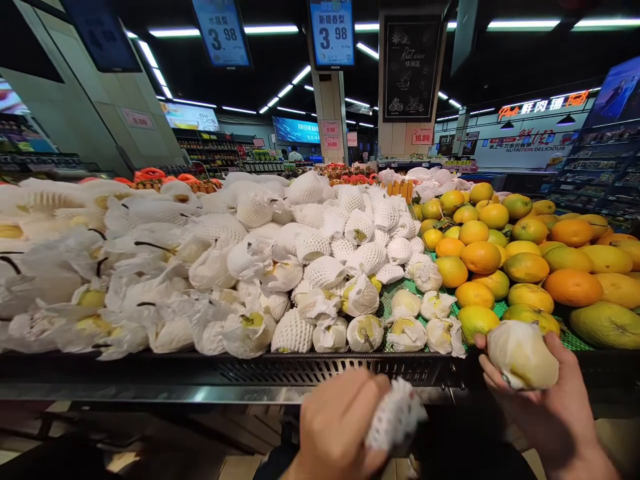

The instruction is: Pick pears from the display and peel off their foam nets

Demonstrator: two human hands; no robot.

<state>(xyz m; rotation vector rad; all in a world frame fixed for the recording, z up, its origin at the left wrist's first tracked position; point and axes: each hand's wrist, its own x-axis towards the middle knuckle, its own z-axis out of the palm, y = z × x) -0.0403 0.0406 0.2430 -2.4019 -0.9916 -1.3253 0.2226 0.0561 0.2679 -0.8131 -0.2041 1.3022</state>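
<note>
In front of the display's front edge, my left hand [337, 420] is closed round a crumpled white foam net sleeve [397, 415], which sticks out to its right and is slightly blurred. To the right, my right hand [555, 407] cups a pear in thin white paper [523, 355], its fingers and thumb on either side of it. Similar small paper-wrapped pears [366, 332] line the front of the green-matted display just beyond my hands. Behind them lie many pears in white foam nets [313, 245].
Larger paper-wrapped pears [150, 293] with dark stems fill the left side. Oranges [481, 257] and green-yellow fruit [605, 325] are heaped on the right. A black slotted rim [300, 368] and a metal ledge [200, 393] run along the front. Price screens [332, 33] hang overhead.
</note>
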